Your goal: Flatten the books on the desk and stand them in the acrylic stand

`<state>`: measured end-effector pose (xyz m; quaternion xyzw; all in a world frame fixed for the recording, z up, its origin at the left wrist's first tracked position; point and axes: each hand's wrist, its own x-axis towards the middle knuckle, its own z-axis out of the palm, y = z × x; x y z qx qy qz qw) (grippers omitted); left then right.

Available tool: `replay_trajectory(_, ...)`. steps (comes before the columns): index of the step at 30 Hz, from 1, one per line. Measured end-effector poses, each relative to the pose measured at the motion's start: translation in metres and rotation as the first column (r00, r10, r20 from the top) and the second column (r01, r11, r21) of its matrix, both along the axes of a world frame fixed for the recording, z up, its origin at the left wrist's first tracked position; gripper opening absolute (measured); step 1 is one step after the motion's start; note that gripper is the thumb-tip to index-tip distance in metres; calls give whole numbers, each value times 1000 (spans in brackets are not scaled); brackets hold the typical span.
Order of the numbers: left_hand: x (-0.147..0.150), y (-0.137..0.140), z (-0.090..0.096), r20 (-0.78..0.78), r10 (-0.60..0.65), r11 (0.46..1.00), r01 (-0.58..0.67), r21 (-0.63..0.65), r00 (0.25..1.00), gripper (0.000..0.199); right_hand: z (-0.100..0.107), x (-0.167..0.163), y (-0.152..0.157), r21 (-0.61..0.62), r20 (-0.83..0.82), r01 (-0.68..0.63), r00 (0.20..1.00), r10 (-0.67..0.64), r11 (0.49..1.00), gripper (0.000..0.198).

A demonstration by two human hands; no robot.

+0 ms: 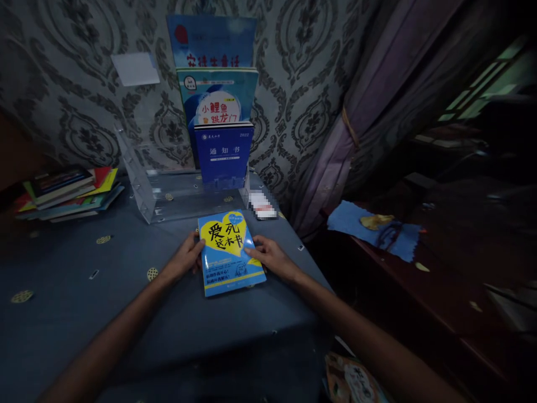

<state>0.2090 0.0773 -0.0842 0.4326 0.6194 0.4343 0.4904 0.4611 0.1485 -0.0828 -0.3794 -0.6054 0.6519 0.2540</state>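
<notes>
Between my two hands is a blue book [229,263] with a yellow heart on its cover, tilted a little over the table. My left hand [189,254] grips its left edge, thumb on the cover and fingers underneath. On the right edge, my right hand [271,256] holds it the same way. Just beyond stands a clear plastic book rack [188,204] with stepped tiers. At its right end several books stand upright: a dark blue booklet [222,162] in front, a teal book [218,92] behind it, and a taller blue book [213,42] at the back.
A stack of books [71,190] lies at the left on the blue tablecloth [104,274]. Beside the rack is a small blurred card [262,205]. A tied curtain [331,151] hangs at the right, near a dark red bench [419,302] with a blue cloth [352,221].
</notes>
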Motion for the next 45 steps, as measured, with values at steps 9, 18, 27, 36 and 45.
replay_trajectory(9,-1,12,25,-905,72,945,261,196,418,28,6,6,5,75,185,-17,983,3,997,53)
replay_trajectory(18,3,16,-11,-945,208,892,347,289,253,37,30,-16,19,733,536,-255,787,-305,631,25)
replay_trajectory(27,2,14,-12,-947,171,897,354,265,274,41,-17,-65,41,777,475,-439,879,37,452,44)
replay_trajectory(36,0,15,-9,-961,116,910,361,204,252,43,-30,-41,61,803,328,-236,942,-76,547,40)
replay_trajectory(45,1,15,-3,-974,60,928,347,135,218,44,-36,-43,81,792,212,-143,976,-47,594,36)
